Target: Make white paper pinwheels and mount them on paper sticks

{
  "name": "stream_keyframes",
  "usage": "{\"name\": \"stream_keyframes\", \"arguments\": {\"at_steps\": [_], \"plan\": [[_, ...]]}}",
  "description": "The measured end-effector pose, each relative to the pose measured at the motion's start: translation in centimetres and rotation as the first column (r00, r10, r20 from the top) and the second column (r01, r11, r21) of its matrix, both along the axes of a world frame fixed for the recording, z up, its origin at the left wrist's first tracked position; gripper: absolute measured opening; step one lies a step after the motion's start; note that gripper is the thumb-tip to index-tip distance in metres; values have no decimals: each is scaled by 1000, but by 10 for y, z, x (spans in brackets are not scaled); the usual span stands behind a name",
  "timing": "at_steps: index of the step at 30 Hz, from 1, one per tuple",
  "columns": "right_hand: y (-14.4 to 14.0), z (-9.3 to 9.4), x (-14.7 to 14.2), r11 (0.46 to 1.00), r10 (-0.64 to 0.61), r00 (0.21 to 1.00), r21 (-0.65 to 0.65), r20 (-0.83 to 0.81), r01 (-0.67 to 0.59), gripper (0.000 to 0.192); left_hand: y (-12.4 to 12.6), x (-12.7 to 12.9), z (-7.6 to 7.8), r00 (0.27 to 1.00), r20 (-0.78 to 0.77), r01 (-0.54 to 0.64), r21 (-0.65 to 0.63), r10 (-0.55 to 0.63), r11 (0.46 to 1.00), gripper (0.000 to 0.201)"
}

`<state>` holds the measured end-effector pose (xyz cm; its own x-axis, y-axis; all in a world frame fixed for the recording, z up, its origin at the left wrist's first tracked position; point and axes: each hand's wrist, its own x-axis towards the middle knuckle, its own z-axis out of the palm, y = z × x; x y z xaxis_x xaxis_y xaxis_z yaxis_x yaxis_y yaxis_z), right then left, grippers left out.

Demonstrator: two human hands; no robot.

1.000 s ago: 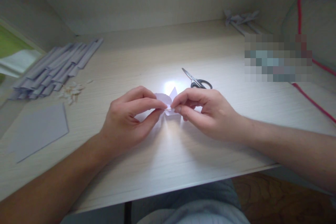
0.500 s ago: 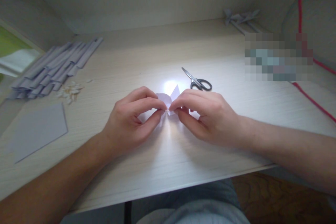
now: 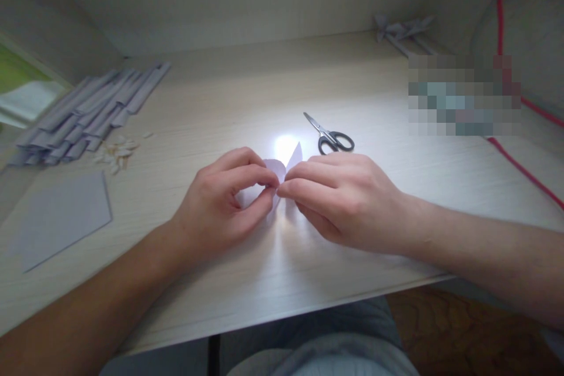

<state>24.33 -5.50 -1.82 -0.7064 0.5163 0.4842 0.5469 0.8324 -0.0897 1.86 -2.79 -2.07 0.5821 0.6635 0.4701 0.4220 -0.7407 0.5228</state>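
left hand [image 3: 220, 205], right hand [image 3: 343, 197], each grip pinching folded paper piece [image 3: 282, 167], no legible writing

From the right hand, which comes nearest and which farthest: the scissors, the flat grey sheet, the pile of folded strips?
From the right hand:
1. Scissors, just behind it.
2. Flat grey sheet, far left, near the table's front.
3. Pile of folded strips, far left, farther back.

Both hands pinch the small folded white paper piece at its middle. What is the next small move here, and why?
Probably press the pinch tighter to set the crease. The left hand and right hand meet fingertip to fingertip on the small folded white paper piece, whose two flaps stand up loose above the fingers, over the pale wooden table.
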Motion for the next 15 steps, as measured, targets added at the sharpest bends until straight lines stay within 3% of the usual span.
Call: {"name": "stream_keyframes", "arguments": {"at_steps": [8, 15], "plan": [[2, -6, 2, 971, -63, 976, -239, -207, 12, 22, 1, -1, 1, 1000, 27, 4, -81, -2, 997, 15], [5, -7, 1, 957, -70, 931, -288, -357, -39, 20, 1, -3, 0, 998, 57, -13, -104, 19, 994, 17]]}}
